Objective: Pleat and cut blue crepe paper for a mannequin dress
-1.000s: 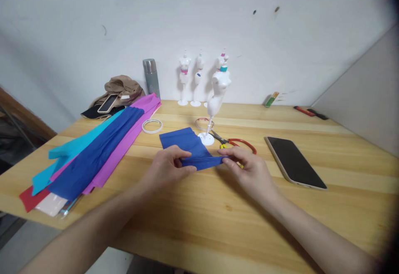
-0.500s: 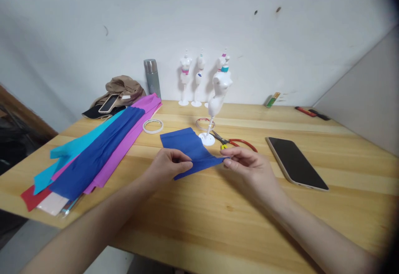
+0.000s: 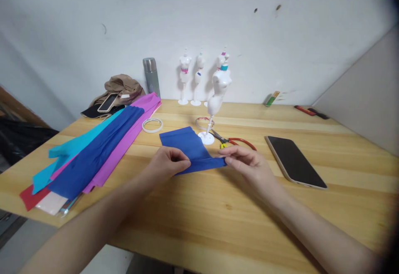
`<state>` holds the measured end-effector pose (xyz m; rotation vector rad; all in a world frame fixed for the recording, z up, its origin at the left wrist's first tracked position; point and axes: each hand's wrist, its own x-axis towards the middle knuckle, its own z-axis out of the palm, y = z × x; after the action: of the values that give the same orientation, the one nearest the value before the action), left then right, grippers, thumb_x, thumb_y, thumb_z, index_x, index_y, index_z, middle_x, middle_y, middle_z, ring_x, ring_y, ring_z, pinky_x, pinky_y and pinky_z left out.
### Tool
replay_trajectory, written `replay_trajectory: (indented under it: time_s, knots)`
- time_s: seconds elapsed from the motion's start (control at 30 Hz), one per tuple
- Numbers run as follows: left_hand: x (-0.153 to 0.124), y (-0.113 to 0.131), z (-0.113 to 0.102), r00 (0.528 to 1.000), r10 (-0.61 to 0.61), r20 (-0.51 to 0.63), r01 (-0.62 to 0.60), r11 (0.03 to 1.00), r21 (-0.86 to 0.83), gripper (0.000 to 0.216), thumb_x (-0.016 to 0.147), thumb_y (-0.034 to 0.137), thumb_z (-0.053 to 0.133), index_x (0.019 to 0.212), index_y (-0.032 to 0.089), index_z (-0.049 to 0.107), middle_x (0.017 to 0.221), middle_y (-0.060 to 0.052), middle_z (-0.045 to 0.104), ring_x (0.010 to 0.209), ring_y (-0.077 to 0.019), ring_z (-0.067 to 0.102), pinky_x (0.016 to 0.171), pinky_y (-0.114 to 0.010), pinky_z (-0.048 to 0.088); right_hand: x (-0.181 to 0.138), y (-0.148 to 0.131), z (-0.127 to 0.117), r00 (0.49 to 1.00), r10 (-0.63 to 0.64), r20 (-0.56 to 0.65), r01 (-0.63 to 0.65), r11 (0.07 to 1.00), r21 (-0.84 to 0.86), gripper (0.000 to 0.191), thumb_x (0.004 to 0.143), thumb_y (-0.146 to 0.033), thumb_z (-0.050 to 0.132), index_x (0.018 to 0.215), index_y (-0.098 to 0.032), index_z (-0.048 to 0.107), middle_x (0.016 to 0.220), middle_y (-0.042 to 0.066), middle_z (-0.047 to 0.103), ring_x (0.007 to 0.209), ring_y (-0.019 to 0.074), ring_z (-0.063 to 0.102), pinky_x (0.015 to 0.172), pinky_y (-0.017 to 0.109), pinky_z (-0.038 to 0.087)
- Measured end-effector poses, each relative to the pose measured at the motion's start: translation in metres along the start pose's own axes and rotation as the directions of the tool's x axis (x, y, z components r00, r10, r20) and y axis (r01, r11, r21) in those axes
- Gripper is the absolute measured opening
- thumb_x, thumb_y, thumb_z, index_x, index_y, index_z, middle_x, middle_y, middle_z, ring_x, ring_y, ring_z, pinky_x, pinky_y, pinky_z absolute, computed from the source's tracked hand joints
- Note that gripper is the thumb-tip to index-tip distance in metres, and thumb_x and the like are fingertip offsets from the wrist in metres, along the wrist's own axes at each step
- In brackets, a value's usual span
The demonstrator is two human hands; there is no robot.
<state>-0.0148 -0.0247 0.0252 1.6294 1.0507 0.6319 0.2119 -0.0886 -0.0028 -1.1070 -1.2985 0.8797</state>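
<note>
A piece of blue crepe paper or thin fabric [image 3: 187, 143] lies at the middle of the table, its near edge folded over into a strip. My left hand [image 3: 168, 161] pinches that folded edge at its left part, thumb against fingers. At the right end of the fold, my right hand [image 3: 245, 164] pinches the same piece between thumb and fingertips. Just behind stands a white miniature mannequin [image 3: 218, 89] with a teal band at its neck. Scissors [image 3: 238, 141] with red handles lie between its base and my right hand.
Long blue, pink and turquoise strips [image 3: 102, 149] lie at the left. White tape [image 3: 152, 125] rests beside them. Several small mannequins [image 3: 185, 74] and a flask [image 3: 151, 76] line the wall. A large phone [image 3: 294, 161] lies at the right, a cap [image 3: 121, 89] back left.
The near edge of the blue piece has been turned up further, making a flatter, more even fold. Both hands keep their pinch and have hardly moved.
</note>
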Motion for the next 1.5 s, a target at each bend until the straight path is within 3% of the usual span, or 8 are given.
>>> replay_trajectory:
  time_s: [0.17, 0.3, 0.4, 0.67, 0.9, 1.17, 1.33, 1.5]
  knots:
    - [-0.006, 0.002, 0.004, 0.939, 0.341, -0.039, -0.313, 0.899, 0.307, 0.013, 0.074, 0.014, 0.06, 0.063, 0.015, 0.066, 0.063, 0.001, 0.058, 0.06, -0.0094, 0.05, 0.057, -0.023, 0.036, -0.005, -0.004, -0.001, 0.91, -0.366, 0.194, 0.415, 0.801, -0.432, 0.035, 0.081, -0.03, 0.068, 0.115, -0.026, 0.065, 0.117, 0.009, 0.067, 0.113, 0.0267, 0.059, 0.098, 0.047, 0.047]
    - [-0.012, 0.004, 0.005, 0.887, 0.46, 0.049, -0.436, 0.796, 0.421, 0.016, 0.079, 0.012, 0.058, 0.067, 0.016, 0.067, 0.066, 0.001, 0.057, 0.062, -0.0091, 0.051, 0.059, -0.022, 0.037, -0.009, -0.005, 0.004, 0.836, -0.444, 0.323, 0.548, 0.635, -0.545, 0.052, 0.08, -0.032, 0.069, 0.13, -0.026, 0.056, 0.124, 0.011, 0.064, 0.122, 0.0304, 0.053, 0.102, 0.051, 0.042]
    - [-0.012, 0.003, 0.005, 0.871, 0.484, 0.082, -0.468, 0.768, 0.436, 0.015, 0.081, 0.014, 0.058, 0.069, 0.016, 0.068, 0.067, 0.0, 0.057, 0.064, -0.0096, 0.053, 0.06, -0.022, 0.038, -0.009, -0.006, 0.006, 0.846, -0.412, 0.338, 0.532, 0.607, -0.59, 0.051, 0.081, -0.033, 0.068, 0.13, -0.026, 0.054, 0.117, 0.011, 0.066, 0.117, 0.0303, 0.056, 0.099, 0.051, 0.043]
    - [-0.011, 0.002, 0.005, 0.874, 0.481, 0.072, -0.467, 0.788, 0.402, 0.015, 0.082, 0.015, 0.059, 0.07, 0.016, 0.068, 0.067, 0.0, 0.057, 0.064, -0.01, 0.053, 0.06, -0.023, 0.038, -0.007, -0.014, 0.009, 0.908, -0.323, 0.268, 0.419, 0.722, -0.551, 0.018, 0.081, -0.026, 0.063, 0.099, -0.023, 0.062, 0.085, 0.006, 0.064, 0.081, 0.0222, 0.06, 0.072, 0.038, 0.051]
    - [-0.011, 0.005, 0.004, 0.892, 0.448, 0.053, -0.437, 0.828, 0.352, 0.013, 0.079, 0.014, 0.06, 0.068, 0.016, 0.068, 0.066, 0.0, 0.058, 0.061, -0.0094, 0.051, 0.058, -0.022, 0.037, -0.007, -0.017, 0.008, 0.915, -0.281, 0.29, 0.398, 0.745, -0.534, 0.007, 0.085, -0.025, 0.058, 0.081, -0.022, 0.063, 0.073, 0.004, 0.061, 0.071, 0.0191, 0.057, 0.067, 0.036, 0.047]
    - [-0.009, 0.004, 0.002, 0.892, 0.45, 0.046, -0.434, 0.824, 0.365, 0.013, 0.08, 0.016, 0.061, 0.071, 0.017, 0.069, 0.067, 0.0, 0.059, 0.063, -0.0103, 0.052, 0.06, -0.023, 0.039, -0.003, -0.014, 0.004, 0.967, -0.153, 0.201, 0.226, 0.881, -0.415, 0.008, 0.082, -0.03, 0.064, 0.08, -0.022, 0.065, 0.075, 0.002, 0.064, 0.071, 0.0173, 0.06, 0.068, 0.033, 0.05]
    - [-0.009, 0.002, 0.002, 0.876, 0.481, 0.039, -0.461, 0.81, 0.363, 0.013, 0.081, 0.014, 0.06, 0.072, 0.017, 0.07, 0.069, 0.0, 0.059, 0.063, -0.0103, 0.053, 0.061, -0.023, 0.039, -0.001, -0.012, 0.003, 0.959, -0.165, 0.229, 0.242, 0.899, -0.365, 0.017, 0.08, -0.034, 0.066, 0.094, -0.025, 0.067, 0.094, 0.005, 0.068, 0.092, 0.0234, 0.063, 0.084, 0.041, 0.051]
    - [-0.009, 0.002, 0.002, 0.884, 0.465, 0.049, -0.449, 0.814, 0.367, 0.013, 0.081, 0.017, 0.061, 0.072, 0.017, 0.07, 0.07, -0.001, 0.06, 0.065, -0.0111, 0.054, 0.062, -0.024, 0.04, 0.0, -0.009, 0.002, 0.969, -0.17, 0.179, 0.229, 0.89, -0.394, 0.02, 0.08, -0.035, 0.066, 0.096, -0.025, 0.067, 0.096, 0.006, 0.067, 0.093, 0.0241, 0.063, 0.087, 0.043, 0.051]
